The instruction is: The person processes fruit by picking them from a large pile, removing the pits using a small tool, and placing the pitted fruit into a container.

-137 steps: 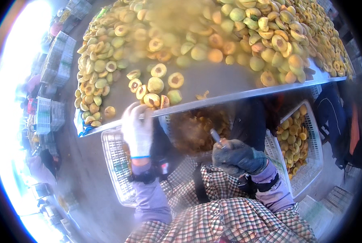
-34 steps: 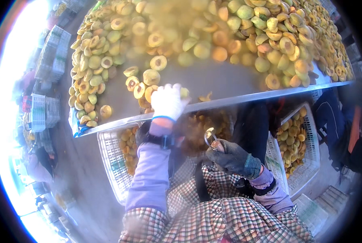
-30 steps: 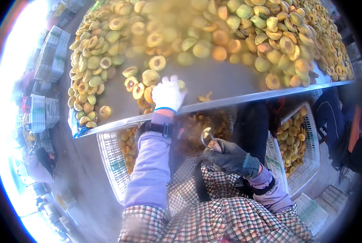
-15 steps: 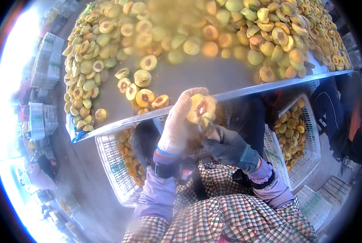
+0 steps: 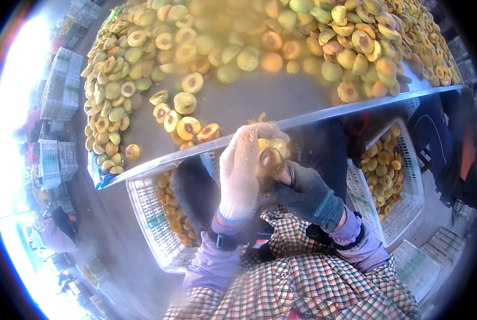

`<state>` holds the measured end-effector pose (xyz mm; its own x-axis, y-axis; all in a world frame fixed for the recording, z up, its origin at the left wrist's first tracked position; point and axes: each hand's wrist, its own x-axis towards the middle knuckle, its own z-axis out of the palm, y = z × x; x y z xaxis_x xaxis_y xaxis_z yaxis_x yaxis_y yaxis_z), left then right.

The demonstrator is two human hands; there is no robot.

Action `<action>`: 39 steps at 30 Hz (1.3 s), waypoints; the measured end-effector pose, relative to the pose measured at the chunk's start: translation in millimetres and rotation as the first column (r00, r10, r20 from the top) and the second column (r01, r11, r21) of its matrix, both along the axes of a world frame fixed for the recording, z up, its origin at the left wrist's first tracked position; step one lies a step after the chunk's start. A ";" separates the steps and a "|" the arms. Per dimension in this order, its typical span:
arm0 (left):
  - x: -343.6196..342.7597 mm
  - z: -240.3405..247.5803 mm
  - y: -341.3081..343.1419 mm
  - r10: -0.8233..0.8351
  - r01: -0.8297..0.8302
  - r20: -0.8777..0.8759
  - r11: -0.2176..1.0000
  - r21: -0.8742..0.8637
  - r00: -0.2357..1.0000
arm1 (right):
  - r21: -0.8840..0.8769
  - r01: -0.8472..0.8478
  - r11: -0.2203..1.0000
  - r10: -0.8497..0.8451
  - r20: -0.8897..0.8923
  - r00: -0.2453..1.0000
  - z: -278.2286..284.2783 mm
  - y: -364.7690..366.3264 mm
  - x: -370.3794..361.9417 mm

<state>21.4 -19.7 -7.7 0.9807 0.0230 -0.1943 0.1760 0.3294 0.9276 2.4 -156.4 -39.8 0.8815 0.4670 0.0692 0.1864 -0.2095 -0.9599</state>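
Observation:
My left hand (image 5: pixel 239 165), in a whitish knitted glove, is closed around a yellow peach half (image 5: pixel 277 146) just off the table's near edge. My right hand (image 5: pixel 305 192), in a dark grey glove with its bare thumb showing, presses close against the fruit from the right. From its fingers a small loop-shaped tool (image 5: pixel 271 158) seems to reach onto the peach; its handle is hidden in the grip. Several loose peach halves (image 5: pixel 188 128) lie on the metal table (image 5: pixel 238 101) ahead of my left hand, some cut side up with brown centres.
Heaps of peach halves (image 5: pixel 110 85) cover the table's left, far and right parts. White plastic baskets holding peach pieces stand below, one basket (image 5: pixel 150 234) at left and another basket (image 5: pixel 409 197) at right. Stacked crates (image 5: pixel 60 88) and a person (image 5: pixel 60 232) are farther left.
My left hand has turned, so the peach's cut face no longer faces up plainly. Both hands have drawn closer together, and the loop-shaped tool now lies against the fruit.

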 end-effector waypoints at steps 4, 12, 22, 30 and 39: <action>5.3 11.8 -2.4 -0.048 0.054 -0.050 0.991 0.121 0.998 | 0.236 -0.094 0.967 0.173 -0.340 0.924 -2.0 -5.7 2.0; 26.4 26.4 3.0 -0.341 0.341 -0.081 0.832 0.437 0.936 | 0.432 -0.261 0.863 0.391 -0.246 0.887 -25.4 -16.2 -1.8; -1.6 19.4 -4.3 -0.121 0.079 0.169 0.969 0.232 0.978 | 0.473 0.350 0.809 0.381 -0.874 0.300 -19.1 -8.8 -13.3; 16.4 8.5 1.6 -0.317 0.092 0.617 0.925 0.368 0.720 | 0.901 0.387 0.193 0.948 -0.273 0.161 -35.4 -18.7 -34.3; 10.0 4.1 -12.4 -0.060 0.015 -0.057 0.812 -0.583 0.997 | 0.850 0.325 0.415 0.862 -0.481 0.158 -29.0 -23.7 -33.9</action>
<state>31.4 -32.1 -3.5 0.9619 -0.1525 -0.2267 0.2556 0.7955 0.5494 -31.5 -180.2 -68.8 0.3559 0.9336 -0.0422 -0.9336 0.3531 -0.0617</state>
